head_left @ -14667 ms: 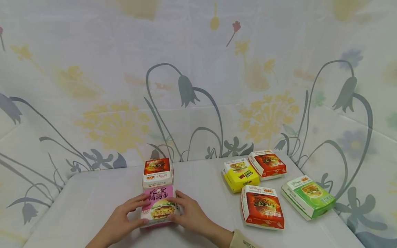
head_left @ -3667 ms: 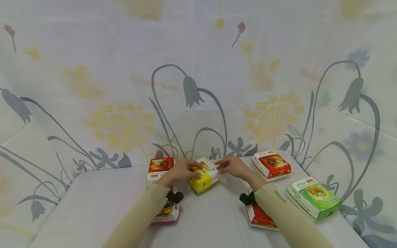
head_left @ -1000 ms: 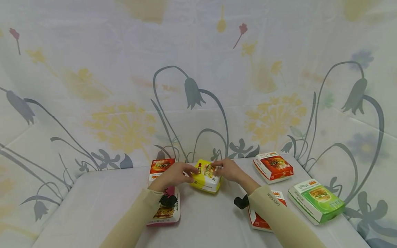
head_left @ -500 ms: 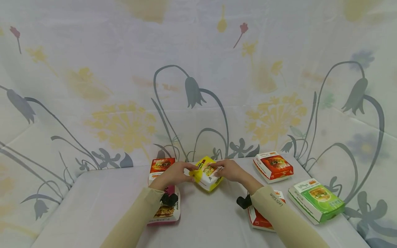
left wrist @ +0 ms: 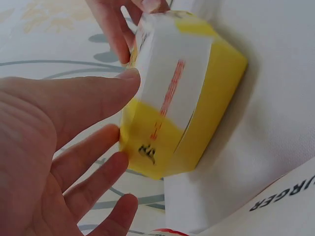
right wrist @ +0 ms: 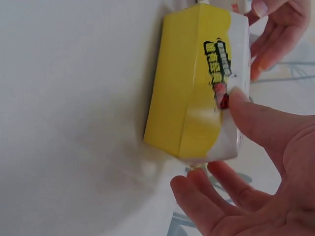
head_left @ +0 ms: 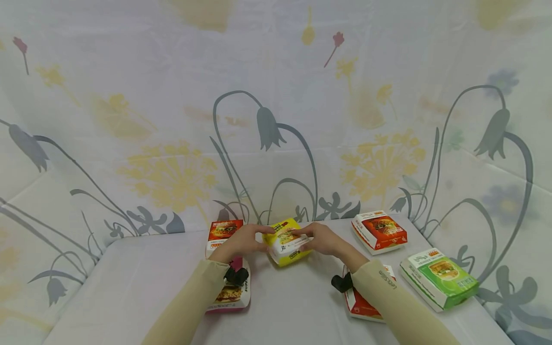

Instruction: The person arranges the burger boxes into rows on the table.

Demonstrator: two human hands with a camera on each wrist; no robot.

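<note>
A yellow and white cardboard burger box (head_left: 285, 247) sits at the middle back of the table, turned at an angle. My left hand (head_left: 243, 242) holds its left side, the thumb and a fingertip on the box (left wrist: 162, 93) in the left wrist view while other fingers spread loosely. On the opposite side my right hand (head_left: 323, 239) holds it too. In the right wrist view the right thumb (right wrist: 258, 118) presses the printed face, with the fingers beyond the box's edge. Left of it stand a red and white burger box (head_left: 222, 231) and, nearer, a pink one (head_left: 230, 297), partly behind my left wrist.
A red burger box (head_left: 360, 304) lies partly beneath my right forearm. Another red one (head_left: 381, 231) stands at the back right, and a green and white one (head_left: 442, 278) near the right edge. A flower-printed curtain (head_left: 276, 120) backs the white table (head_left: 129, 287).
Long ago the yellow box stood among the right-hand boxes, with both hands on the pink box. It came to the middle. In the last second it turned between both hands.
</note>
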